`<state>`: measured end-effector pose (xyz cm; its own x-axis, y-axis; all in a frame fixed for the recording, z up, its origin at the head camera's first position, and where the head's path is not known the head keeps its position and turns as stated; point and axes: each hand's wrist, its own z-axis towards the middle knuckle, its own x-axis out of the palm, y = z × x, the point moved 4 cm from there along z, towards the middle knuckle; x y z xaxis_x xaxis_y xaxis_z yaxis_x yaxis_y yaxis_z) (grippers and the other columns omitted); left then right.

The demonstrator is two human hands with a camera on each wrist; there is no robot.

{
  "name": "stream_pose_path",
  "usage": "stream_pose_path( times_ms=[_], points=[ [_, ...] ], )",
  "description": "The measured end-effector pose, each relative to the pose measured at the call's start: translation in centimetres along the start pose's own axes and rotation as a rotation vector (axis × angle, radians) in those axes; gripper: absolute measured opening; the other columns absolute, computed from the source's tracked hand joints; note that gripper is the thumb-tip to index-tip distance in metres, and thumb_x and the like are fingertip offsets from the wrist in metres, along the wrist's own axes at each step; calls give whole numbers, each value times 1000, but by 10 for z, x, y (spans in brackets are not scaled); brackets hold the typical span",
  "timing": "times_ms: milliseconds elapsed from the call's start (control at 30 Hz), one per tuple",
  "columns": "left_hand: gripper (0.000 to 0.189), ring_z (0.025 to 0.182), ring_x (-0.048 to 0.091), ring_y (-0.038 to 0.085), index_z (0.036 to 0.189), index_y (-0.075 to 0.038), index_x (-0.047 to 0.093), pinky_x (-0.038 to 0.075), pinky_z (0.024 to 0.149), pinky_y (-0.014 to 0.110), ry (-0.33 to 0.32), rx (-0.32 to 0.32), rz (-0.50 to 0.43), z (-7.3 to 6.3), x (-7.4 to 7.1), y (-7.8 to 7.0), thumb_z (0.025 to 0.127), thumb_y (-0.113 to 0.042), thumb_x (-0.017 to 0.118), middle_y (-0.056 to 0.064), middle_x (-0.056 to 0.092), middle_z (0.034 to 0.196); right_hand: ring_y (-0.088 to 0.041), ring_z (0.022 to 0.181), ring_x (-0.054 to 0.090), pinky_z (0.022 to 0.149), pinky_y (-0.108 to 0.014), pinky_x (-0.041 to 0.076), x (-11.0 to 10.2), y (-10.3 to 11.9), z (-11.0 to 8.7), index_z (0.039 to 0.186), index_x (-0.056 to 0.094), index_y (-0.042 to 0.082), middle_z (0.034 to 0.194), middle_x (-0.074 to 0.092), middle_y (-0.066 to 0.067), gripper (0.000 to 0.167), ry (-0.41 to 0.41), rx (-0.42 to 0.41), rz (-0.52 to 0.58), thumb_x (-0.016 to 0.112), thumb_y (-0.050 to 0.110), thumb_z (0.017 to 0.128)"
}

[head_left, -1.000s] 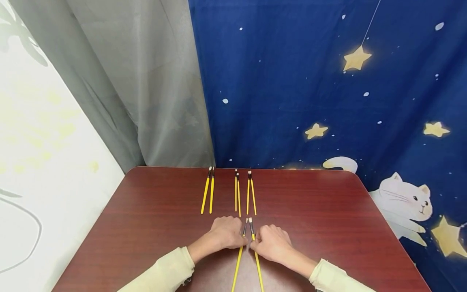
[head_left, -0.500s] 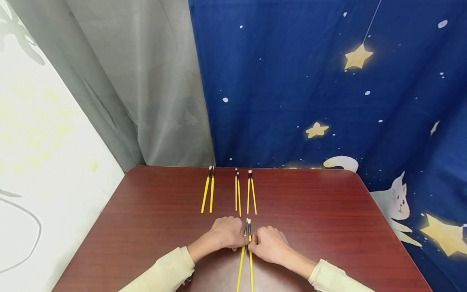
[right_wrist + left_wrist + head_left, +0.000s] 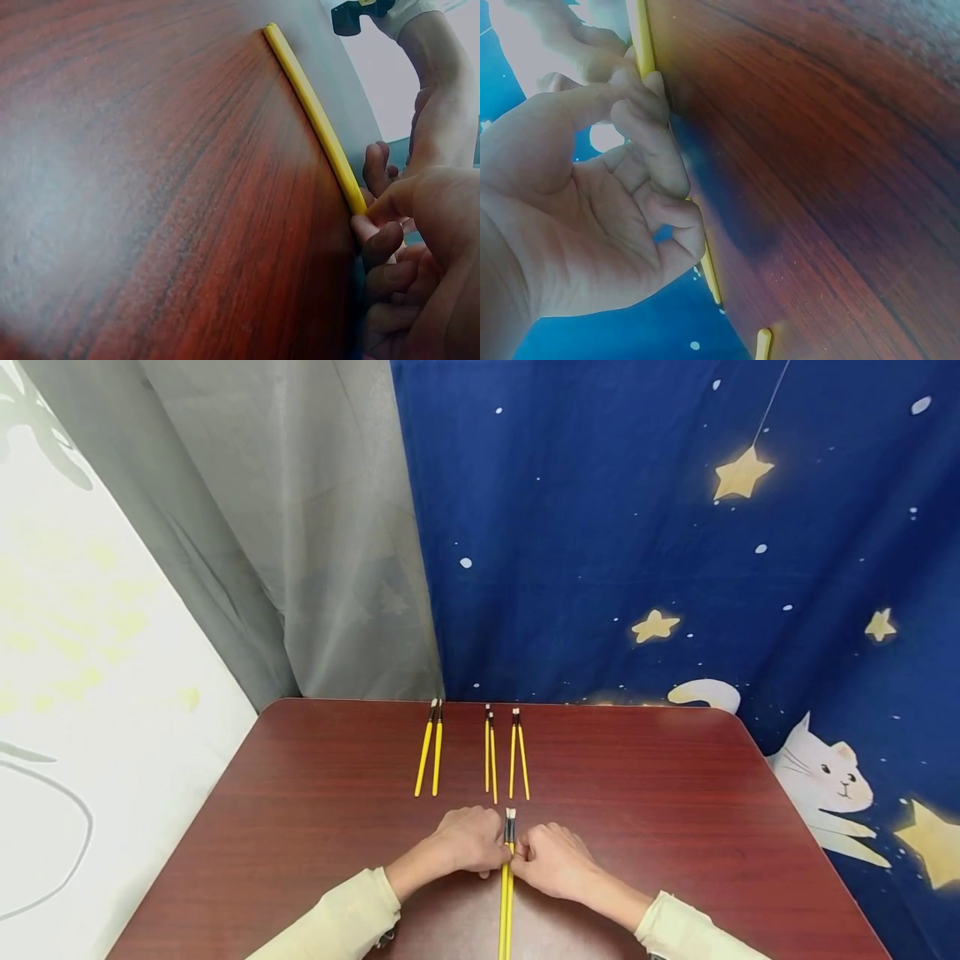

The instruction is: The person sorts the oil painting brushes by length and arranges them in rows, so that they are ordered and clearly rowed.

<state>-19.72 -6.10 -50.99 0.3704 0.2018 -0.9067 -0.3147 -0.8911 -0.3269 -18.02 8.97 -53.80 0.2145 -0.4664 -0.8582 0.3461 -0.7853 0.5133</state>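
Two long yellow paintbrushes lie side by side, bristles pointing away, at the near middle of the table in the head view. My left hand (image 3: 472, 841) pinches the left paintbrush (image 3: 503, 902) between thumb and index finger, just below its dark ferrule. From the other side, the fingertips of my right hand (image 3: 553, 862) pinch the right paintbrush (image 3: 511, 893). The right wrist view shows a yellow handle (image 3: 315, 116) running along the tabletop from those fingertips. In the left wrist view, the left hand's other fingers curl loosely beside the handle (image 3: 642, 37).
Toward the back of the reddish-brown table (image 3: 637, 777) lie three pairs of yellow brushes: a left pair (image 3: 424, 760), a middle pair (image 3: 492, 760) and a right pair (image 3: 522, 764). Behind the table hang a grey curtain (image 3: 337, 568) and a blue starry one (image 3: 570, 527).
The right hand's paintbrush has swung and shifted left until it lies parallel against the left one. The left paintbrush has straightened, its handle end moving right. Both hands have stayed nearly in place.
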Motion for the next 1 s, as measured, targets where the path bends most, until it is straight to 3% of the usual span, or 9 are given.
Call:
stream_pose_path(
  times_ms=[233,467,600,700,733,933,967,1000],
  points=[
    [39,45,59,8,54,-25,60,44,51,28,29,5,-13,0,-2,1,91,-31,69,-14,58,43,0,49,42,49,-24,35,-1,-1,3,58,57,31,51,44,21,30,22,-16,48,69,23,84],
    [39,48,61,10,57,-24,68,44,51,30,57,-18,-2,3,-9,6,95,-33,64,-10,64,48,-1,45,48,48,-22,38,-10,-8,8,60,66,26,53,58,24,33,62,-12,129,67,22,92],
    [41,48,58,11,55,-23,66,44,50,31,22,-34,-19,9,-17,13,95,-35,63,-10,62,47,-2,43,44,47,-24,36,-17,-13,12,59,67,26,50,56,22,38,47,2,115,66,25,97],
    [44,50,60,13,55,-22,65,46,52,33,-15,-49,-71,16,-32,23,97,-37,62,-9,63,48,-3,43,42,47,-24,35,-24,-16,18,57,65,27,46,53,19,43,25,21,94,66,31,100],
    [47,51,59,12,55,-23,62,45,53,31,-51,-28,-88,29,-27,37,98,-41,60,-10,62,49,-4,43,43,48,-24,36,-26,-17,21,58,65,27,46,54,19,44,17,24,88,66,33,101],
    [51,55,58,14,59,-21,64,43,55,31,-153,-44,-177,38,-57,58,102,-47,60,-4,71,60,-6,49,52,55,-24,40,-40,-26,37,69,70,25,53,63,14,32,-36,35,125,68,32,101],
    [48,56,59,15,62,-19,66,44,56,32,-144,-73,-200,30,-72,50,102,-44,62,-1,74,63,-5,49,51,55,-24,40,-41,-27,40,72,71,24,53,62,14,29,-46,40,139,70,31,100],
    [46,57,59,15,65,-18,68,43,56,31,-151,-82,-216,32,-74,53,102,-45,63,-1,74,66,-5,50,51,55,-24,40,-43,-29,43,74,71,25,53,61,14,25,-61,45,150,71,29,99]
  ],
)
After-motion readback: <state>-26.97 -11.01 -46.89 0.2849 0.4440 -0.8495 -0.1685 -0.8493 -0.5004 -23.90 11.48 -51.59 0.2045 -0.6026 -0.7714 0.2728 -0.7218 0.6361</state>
